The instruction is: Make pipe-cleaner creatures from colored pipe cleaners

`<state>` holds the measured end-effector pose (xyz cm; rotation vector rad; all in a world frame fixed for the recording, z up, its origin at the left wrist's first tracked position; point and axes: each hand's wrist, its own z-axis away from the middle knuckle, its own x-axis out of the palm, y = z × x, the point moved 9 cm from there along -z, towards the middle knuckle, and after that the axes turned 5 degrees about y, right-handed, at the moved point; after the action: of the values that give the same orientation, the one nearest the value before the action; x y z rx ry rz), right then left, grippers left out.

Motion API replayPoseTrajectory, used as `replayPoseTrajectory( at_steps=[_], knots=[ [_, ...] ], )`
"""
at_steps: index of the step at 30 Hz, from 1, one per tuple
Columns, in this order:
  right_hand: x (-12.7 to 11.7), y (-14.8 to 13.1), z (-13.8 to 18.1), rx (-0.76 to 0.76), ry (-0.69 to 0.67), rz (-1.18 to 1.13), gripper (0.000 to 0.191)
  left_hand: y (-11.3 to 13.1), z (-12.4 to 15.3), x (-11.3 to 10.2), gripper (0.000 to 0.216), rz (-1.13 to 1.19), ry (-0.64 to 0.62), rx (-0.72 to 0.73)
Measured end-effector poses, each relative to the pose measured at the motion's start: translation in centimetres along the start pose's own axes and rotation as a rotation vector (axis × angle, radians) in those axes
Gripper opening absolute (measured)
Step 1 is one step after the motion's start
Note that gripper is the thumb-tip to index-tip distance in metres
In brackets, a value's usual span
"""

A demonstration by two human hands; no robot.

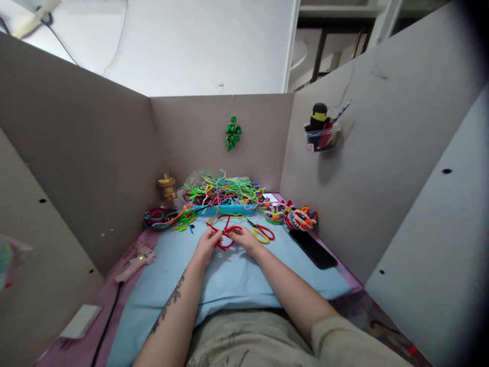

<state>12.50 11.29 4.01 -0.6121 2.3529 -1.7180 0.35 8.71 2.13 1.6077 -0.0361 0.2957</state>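
Red pipe cleaners (228,246), bent into loops with loose ends sticking out, are held between my two hands above the light blue cloth (237,278). My left hand (210,240) pinches them from the left side. My right hand (244,238) grips them from the right, its thumb and fingers closed near the crossing point. Just beyond my right hand lie scissors (263,233) with red and yellow handles. A green pipe-cleaner figure (187,218) sits to the left of the hands, further back.
Behind stands a blue tray (229,209) heaped with colourful pipe cleaners (229,189). Finished-looking colourful pieces (300,219) and a black phone (313,250) lie right. A pink glue gun (135,265) with its cord is left. Grey panels enclose the table; a cup of tools (323,137) hangs right.
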Motion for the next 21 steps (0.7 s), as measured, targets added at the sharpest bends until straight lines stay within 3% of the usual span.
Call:
replayPoseTrajectory(
  at_steps=[8, 12, 14, 17, 21],
  knots=[
    [-1.0, 3.1, -0.4, 0.154, 0.283, -0.268, 0.025, 0.1, 0.7, 1.5, 0.06, 0.046, -0.114, 0.053],
    [-1.8, 3.7, -0.3, 0.249, 0.358, -0.437, 0.029, -0.2, 0.6, 2.2, 0.049, -0.009, -0.172, 0.092],
    [-2.0, 3.8, -0.3, 0.274, 0.363, -0.459, 0.029, 0.1, 0.3, 1.9, 0.035, -0.118, -0.145, 0.175],
    [-2.6, 4.5, 0.0, 0.341, 0.421, -0.429, 0.03, 1.9, 0.4, 1.0, 0.018, -0.383, -0.024, 0.411],
    [-3.3, 5.3, 0.6, 0.413, 0.503, -0.373, 0.032, 3.9, 1.6, 1.0, 0.012, -0.624, 0.042, 0.644]
  ],
)
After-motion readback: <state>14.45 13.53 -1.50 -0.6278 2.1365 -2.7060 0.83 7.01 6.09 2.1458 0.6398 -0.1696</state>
